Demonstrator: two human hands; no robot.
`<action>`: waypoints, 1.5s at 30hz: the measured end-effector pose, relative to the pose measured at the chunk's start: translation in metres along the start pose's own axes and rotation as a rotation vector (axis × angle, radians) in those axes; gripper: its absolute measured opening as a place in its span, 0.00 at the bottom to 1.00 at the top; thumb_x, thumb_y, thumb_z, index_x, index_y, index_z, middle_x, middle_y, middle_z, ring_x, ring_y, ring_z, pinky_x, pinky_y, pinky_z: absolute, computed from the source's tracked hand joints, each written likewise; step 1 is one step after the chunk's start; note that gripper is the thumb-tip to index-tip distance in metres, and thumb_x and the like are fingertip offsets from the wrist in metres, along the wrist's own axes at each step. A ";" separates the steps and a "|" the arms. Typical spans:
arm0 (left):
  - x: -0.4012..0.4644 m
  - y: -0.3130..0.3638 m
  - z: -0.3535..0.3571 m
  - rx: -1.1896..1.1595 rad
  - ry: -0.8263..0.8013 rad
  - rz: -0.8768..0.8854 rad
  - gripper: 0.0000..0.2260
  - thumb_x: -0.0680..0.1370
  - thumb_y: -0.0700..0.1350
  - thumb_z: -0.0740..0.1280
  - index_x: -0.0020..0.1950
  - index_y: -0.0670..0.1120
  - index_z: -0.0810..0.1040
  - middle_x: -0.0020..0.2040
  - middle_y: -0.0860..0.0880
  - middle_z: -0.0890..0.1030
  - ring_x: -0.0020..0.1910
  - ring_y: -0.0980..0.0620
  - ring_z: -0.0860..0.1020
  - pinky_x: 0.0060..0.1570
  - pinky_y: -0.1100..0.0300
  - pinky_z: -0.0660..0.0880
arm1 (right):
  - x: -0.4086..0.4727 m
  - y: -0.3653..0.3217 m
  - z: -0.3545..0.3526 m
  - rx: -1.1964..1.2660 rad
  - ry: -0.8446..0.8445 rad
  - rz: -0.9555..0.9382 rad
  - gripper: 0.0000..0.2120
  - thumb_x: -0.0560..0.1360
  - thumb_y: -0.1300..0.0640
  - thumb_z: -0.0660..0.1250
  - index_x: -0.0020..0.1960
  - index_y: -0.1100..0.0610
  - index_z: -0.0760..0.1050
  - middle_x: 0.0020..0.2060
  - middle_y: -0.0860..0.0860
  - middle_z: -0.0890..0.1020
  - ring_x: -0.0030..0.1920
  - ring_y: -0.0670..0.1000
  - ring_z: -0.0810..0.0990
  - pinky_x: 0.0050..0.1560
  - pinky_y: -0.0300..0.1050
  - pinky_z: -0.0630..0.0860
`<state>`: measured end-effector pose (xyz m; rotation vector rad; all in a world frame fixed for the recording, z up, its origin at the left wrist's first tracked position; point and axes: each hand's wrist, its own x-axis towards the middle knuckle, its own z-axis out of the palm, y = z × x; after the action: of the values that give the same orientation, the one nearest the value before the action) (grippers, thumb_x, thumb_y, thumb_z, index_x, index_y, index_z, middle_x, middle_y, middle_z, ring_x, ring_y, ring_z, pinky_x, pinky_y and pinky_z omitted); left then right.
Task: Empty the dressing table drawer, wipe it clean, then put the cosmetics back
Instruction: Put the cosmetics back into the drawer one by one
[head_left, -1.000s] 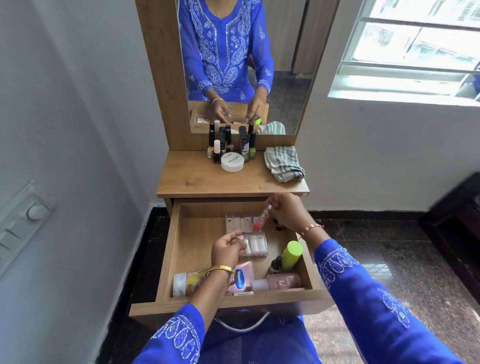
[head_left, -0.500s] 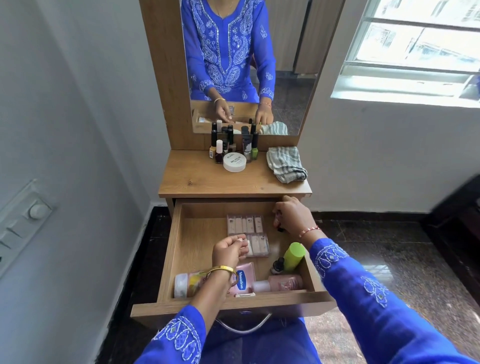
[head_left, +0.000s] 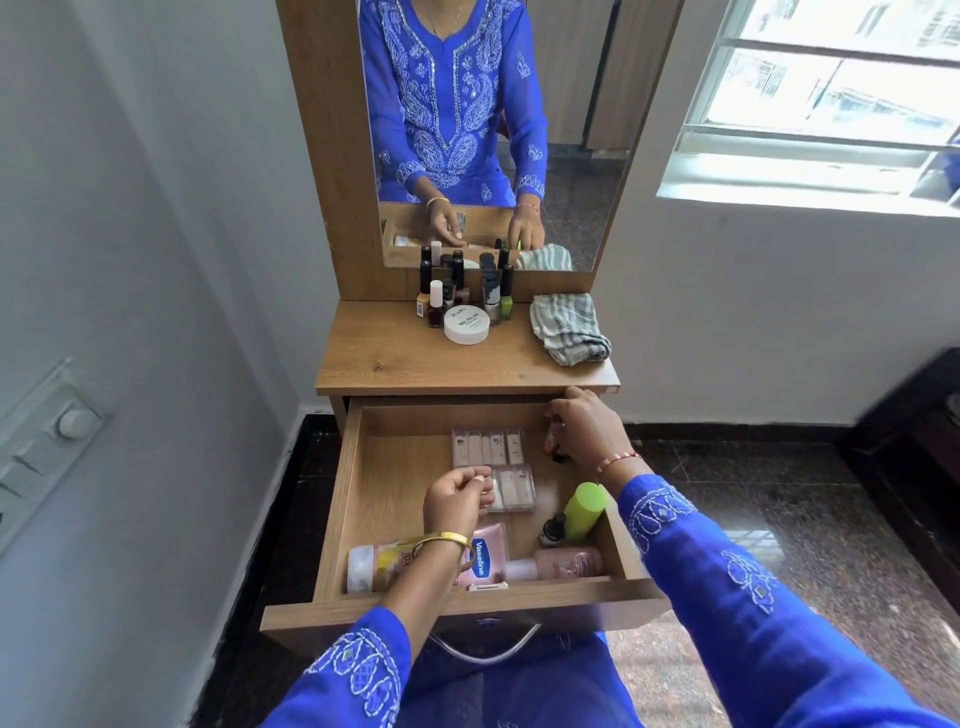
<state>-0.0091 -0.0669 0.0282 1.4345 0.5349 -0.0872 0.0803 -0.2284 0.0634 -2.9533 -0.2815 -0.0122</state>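
Pinching a small pink bottle (head_left: 555, 439), right hand (head_left: 587, 431) reaches the wooden drawer (head_left: 405, 605).

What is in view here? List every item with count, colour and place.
drawer: one, wood, pulled open
clear cases: two, drawer middle
Vaseline tube: one, pink, drawer front
lotion bottle: one, white-capped, front left
pink bottle: one, front right
green bottle: one, right side
dropper bottle: one, dark, beside it
nail polish bottles: several, mixed, tabletop
white jar: one, tabletop
striped cloth: one, grey-white, tabletop right
left hand: curled, empty
right hand: grip on small tube
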 end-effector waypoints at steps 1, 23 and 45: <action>0.000 0.000 0.000 0.003 0.006 0.007 0.08 0.78 0.36 0.61 0.47 0.42 0.79 0.38 0.49 0.80 0.36 0.55 0.78 0.35 0.68 0.77 | 0.000 -0.001 -0.001 0.008 0.010 -0.006 0.12 0.73 0.59 0.63 0.56 0.57 0.78 0.54 0.54 0.76 0.58 0.55 0.73 0.51 0.49 0.76; 0.075 0.102 -0.011 -0.017 0.116 0.194 0.08 0.77 0.35 0.59 0.46 0.43 0.77 0.37 0.50 0.78 0.34 0.56 0.76 0.35 0.62 0.73 | 0.085 -0.086 -0.021 0.076 -0.063 -0.018 0.25 0.77 0.48 0.60 0.72 0.50 0.58 0.64 0.60 0.68 0.61 0.62 0.73 0.56 0.55 0.75; 0.062 0.086 -0.016 -0.061 0.068 0.117 0.07 0.79 0.39 0.59 0.52 0.43 0.77 0.42 0.48 0.79 0.38 0.53 0.78 0.39 0.61 0.75 | 0.061 -0.076 -0.004 0.473 0.220 0.064 0.21 0.68 0.51 0.73 0.56 0.56 0.72 0.54 0.55 0.75 0.57 0.55 0.72 0.52 0.41 0.67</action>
<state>0.0725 -0.0227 0.0812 1.4103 0.5041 0.0710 0.1256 -0.1438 0.0818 -2.4617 -0.1351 -0.2278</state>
